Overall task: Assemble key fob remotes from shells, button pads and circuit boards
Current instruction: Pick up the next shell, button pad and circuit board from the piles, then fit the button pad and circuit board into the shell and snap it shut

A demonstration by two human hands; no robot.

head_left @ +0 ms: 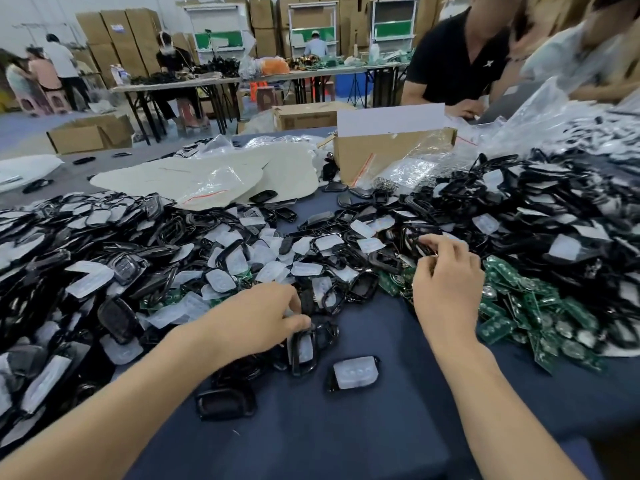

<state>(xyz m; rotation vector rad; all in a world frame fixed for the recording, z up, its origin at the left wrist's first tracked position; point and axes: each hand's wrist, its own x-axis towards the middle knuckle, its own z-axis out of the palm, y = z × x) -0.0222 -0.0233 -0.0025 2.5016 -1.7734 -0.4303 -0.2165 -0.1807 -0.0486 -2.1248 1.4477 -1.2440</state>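
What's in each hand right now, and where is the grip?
Left hand pinches a black shell frame by its upper edge, thumb on top. Right hand has its fingertips on a dark part in the pile; the exact grip cannot be told.

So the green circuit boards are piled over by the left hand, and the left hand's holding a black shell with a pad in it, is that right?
Not quite. The head view shows the green circuit boards piled by the right hand, not the left. The left hand is indeed holding a black shell with a pad in it.
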